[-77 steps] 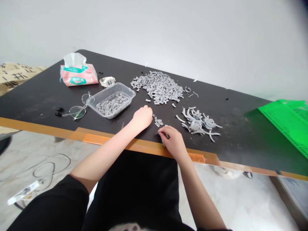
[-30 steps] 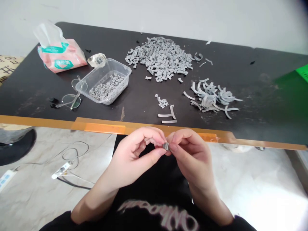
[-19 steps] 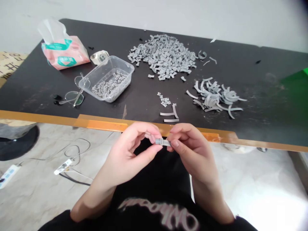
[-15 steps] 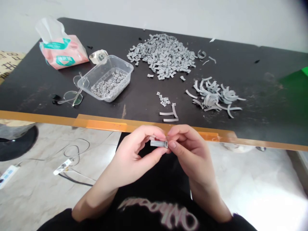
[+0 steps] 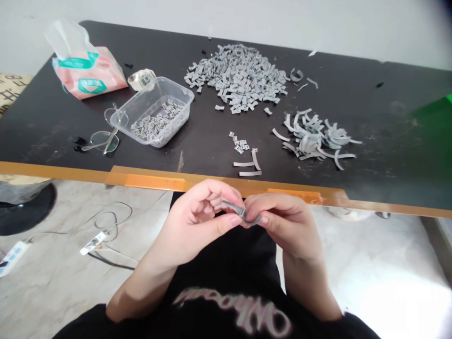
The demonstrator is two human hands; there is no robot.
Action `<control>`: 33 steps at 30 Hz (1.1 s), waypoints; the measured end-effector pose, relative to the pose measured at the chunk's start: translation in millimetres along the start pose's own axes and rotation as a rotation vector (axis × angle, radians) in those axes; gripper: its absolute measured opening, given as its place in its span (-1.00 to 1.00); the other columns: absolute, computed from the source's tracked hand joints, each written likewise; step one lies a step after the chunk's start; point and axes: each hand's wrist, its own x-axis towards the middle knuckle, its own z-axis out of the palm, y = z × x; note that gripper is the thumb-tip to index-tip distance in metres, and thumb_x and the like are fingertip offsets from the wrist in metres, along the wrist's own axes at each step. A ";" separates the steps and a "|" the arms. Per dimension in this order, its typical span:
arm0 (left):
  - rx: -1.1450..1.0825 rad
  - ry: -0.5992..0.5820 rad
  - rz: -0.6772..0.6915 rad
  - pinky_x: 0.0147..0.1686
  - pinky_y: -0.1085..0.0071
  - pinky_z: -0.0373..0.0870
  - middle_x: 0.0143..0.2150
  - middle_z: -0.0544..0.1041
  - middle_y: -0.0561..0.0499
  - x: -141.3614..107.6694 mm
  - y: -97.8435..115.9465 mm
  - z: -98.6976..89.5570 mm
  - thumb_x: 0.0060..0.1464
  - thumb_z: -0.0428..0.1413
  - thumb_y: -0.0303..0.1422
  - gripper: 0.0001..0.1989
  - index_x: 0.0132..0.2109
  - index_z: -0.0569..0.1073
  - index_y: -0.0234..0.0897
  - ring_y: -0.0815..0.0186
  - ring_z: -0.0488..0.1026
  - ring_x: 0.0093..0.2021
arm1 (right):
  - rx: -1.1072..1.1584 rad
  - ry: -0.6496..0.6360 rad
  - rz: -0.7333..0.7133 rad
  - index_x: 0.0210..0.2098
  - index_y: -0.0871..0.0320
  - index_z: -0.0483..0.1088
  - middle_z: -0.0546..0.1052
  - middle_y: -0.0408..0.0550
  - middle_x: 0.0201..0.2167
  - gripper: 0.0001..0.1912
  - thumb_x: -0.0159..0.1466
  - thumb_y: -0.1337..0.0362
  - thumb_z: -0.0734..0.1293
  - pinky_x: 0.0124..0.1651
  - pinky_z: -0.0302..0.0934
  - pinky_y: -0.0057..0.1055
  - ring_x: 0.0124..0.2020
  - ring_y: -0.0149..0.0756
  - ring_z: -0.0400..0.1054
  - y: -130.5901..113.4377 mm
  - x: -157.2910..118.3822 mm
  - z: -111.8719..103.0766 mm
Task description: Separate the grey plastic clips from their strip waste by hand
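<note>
your black printed t-shirt (image 5: 226,268) was right under your hands. left hand (image 5: 196,216) and right hand (image 5: 286,221) were both clenched, the fingertips (image 5: 233,220) pinching one bent grey strip (image 5: 240,211) from either side. the strip was in the air, just over the orange edge trim (image 5: 151,181) of the table, and neither hand touched the table.

on the black table top (image 5: 381,179), just past the trim, lay three loose grey strips (image 5: 250,173) with a small scatter of cut grey bits (image 5: 239,145) beyond them. to the right was a tangled heap of curved grey offcuts (image 5: 310,137). further back sat a large pile of cut grey pieces (image 5: 235,77). to its left, a clear plastic tray (image 5: 178,93) held more cut pieces (image 5: 155,125), with glasses (image 5: 104,142) just beside it. a pink tissue pack (image 5: 88,80) was at the far left. a white power strip (image 5: 12,258) lay on the floor, left.
</note>
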 end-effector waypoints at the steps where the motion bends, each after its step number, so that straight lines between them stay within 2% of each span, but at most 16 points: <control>1: 0.010 -0.008 -0.005 -0.29 0.52 0.54 -0.26 0.57 0.04 -0.3 0.0 -0.1 0.10 0.25 -0.57 -0.85 -0.22 0.51 -0.26 0.40 0.57 -0.32 | 0.009 0.013 0.043 -0.34 0.07 0.64 0.63 -0.10 -0.47 -0.96 0.21 0.26 0.51 -0.32 0.46 -0.40 -0.44 -0.34 0.51 -1.0 0.1 0.1; 4: 0.051 -0.011 -0.002 -0.29 0.51 0.54 -0.25 0.56 0.04 -1.5 0.0 0.1 0.11 0.24 -0.57 -0.85 -0.22 0.49 -0.25 0.39 0.57 -0.31 | 0.042 0.066 0.149 -0.41 0.14 0.61 0.58 -0.13 -0.56 -0.92 0.15 0.29 0.55 -0.53 0.38 -0.51 -0.59 -0.42 0.43 -3.4 0.4 2.0; 8: 0.118 0.005 0.013 -0.27 0.49 0.54 -0.26 0.57 0.03 -2.2 0.6 1.6 0.10 0.24 -0.55 -0.86 -0.23 0.48 -0.25 0.36 0.57 -0.28 | 0.072 0.098 0.198 -0.42 0.17 0.57 0.55 -0.15 -0.60 -0.88 0.11 0.31 0.56 -0.62 0.35 -0.54 -0.65 -0.44 0.40 -6.9 1.6 5.1; 13: 0.164 -0.030 0.021 -0.25 0.54 0.52 -0.26 0.57 0.05 -0.5 0.9 -0.2 0.11 0.24 -0.53 -0.86 -0.21 0.49 -0.23 0.39 0.56 -0.26 | 0.038 0.109 0.191 -0.43 0.15 0.56 0.54 -0.17 -0.60 -0.89 0.11 0.33 0.57 -0.63 0.33 -0.55 -0.66 -0.45 0.38 -10.9 0.3 4.5; 20: 0.445 -0.015 0.004 -0.15 0.45 0.52 -0.20 0.59 0.04 -4.2 4.9 -0.5 0.14 0.22 -0.48 -0.86 -0.15 0.50 -0.19 0.33 0.56 -0.17 | -0.050 0.186 0.084 -0.34 0.07 0.59 0.56 -0.19 -0.54 -0.92 0.17 0.30 0.54 -0.60 0.30 -0.52 -0.63 -0.45 0.37 -1.2 -1.9 5.2; 23: 0.352 -0.013 -0.013 -0.14 0.41 0.53 -0.20 0.59 0.03 -3.7 3.1 1.0 0.11 0.24 -0.49 -0.82 -0.15 0.45 -0.19 0.31 0.57 -0.17 | -0.197 0.147 -0.035 -0.23 -0.01 0.63 0.58 -0.14 -0.43 -0.87 0.20 0.22 0.52 -0.40 0.41 -0.40 -0.44 -0.34 0.46 1.3 -0.2 3.0; 26: 0.144 -0.032 -0.069 -0.23 0.46 0.51 -0.22 0.57 0.06 0.4 -2.7 -1.8 0.10 0.24 -0.51 -0.79 -0.18 0.37 -0.20 0.37 0.56 -0.25 | -0.419 0.058 -0.127 -0.16 -0.07 0.64 0.56 -0.10 -0.27 -0.84 0.26 0.24 0.48 -0.15 0.39 -0.32 -0.23 -0.28 0.45 -1.4 1.5 -1.3; 29: 0.021 -0.095 -0.148 -0.29 0.51 0.46 -0.25 0.54 0.07 5.3 -10.1 -7.1 0.08 0.25 -0.53 -0.76 -0.21 0.33 -0.22 0.43 0.51 -0.30 | -0.493 0.018 -0.140 -0.22 -0.04 0.63 0.51 -0.08 -0.21 -0.90 0.29 0.27 0.45 -0.12 0.37 -0.32 -0.17 -0.27 0.42 -3.6 2.5 -2.6; 31: -0.027 -0.147 -0.197 -0.31 0.54 0.42 -0.28 0.51 0.09 7.7 -15.3 -9.7 0.06 0.27 -0.55 -0.75 -0.23 0.34 -0.24 0.45 0.48 -0.32 | -0.475 0.035 -0.119 -0.28 0.01 0.60 0.50 -0.07 -0.22 -0.94 0.30 0.27 0.43 -0.15 0.36 -0.32 -0.20 -0.28 0.41 -2.0 2.8 -1.1; 33: -0.113 -0.183 -0.224 -0.33 0.56 0.39 -0.33 0.47 0.11 9.5 -20.4 -11.0 0.07 0.27 -0.53 -0.77 -0.24 0.35 -0.25 0.47 0.44 -0.34 | -0.434 0.070 -0.120 -0.25 0.02 0.57 0.49 -0.08 -0.22 -0.91 0.34 0.29 0.39 -0.16 0.35 -0.33 -0.21 -0.30 0.41 1.8 2.6 0.6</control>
